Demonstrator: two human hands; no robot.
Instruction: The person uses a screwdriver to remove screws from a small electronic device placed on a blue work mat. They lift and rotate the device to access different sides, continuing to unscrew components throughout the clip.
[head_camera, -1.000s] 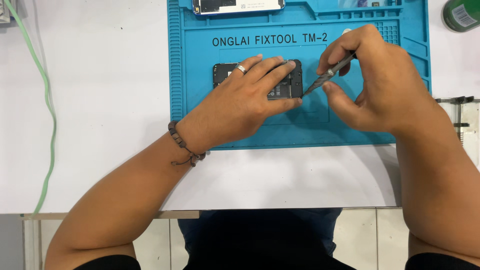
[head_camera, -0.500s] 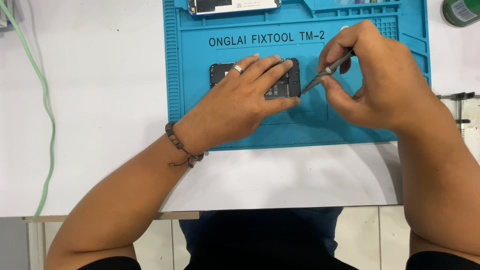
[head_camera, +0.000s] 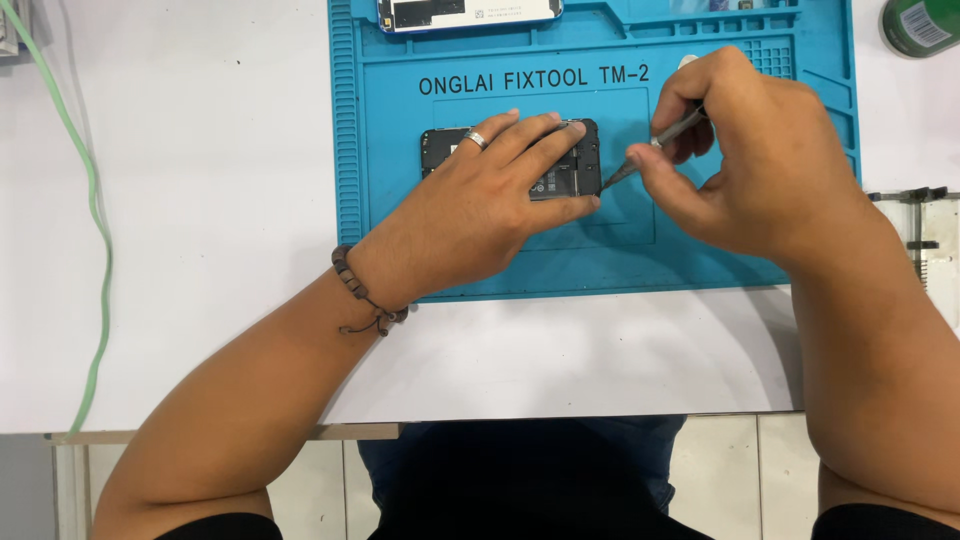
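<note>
While my right hand (head_camera: 745, 160) pinched a slim grey tool (head_camera: 655, 145) between thumb and fingers, its tip sat at the right edge of the opened phone (head_camera: 560, 170), touching it or just short of it; I could not tell which. My left hand (head_camera: 480, 205) lay spread flat over the phone, fingers fanned across its dark insides, a ring (head_camera: 477, 140) on one finger and a bead bracelet (head_camera: 360, 290) at the wrist. The phone lay near the middle of the blue mat (head_camera: 380, 200), which rested on the white tabletop (head_camera: 200, 200).

I judged the main risk to be a slip: if the tip skated off the edge, it could gouge a part inside or jab the left fingertip lying just beside it. Uneven pressure from the flat hand could also let the phone slide on the mat and throw the tip off its mark.

Dark block lettering ran in one line across the mat above the phone. At the mat's top edge lay a white device (head_camera: 468, 12), partly out of view, carrying a small pale rectangular label with fine print. A green round container (head_camera: 920, 22) with a white label band stood at the far right corner. A green cable (head_camera: 85, 200) curved down the tabletop's left side.
</note>
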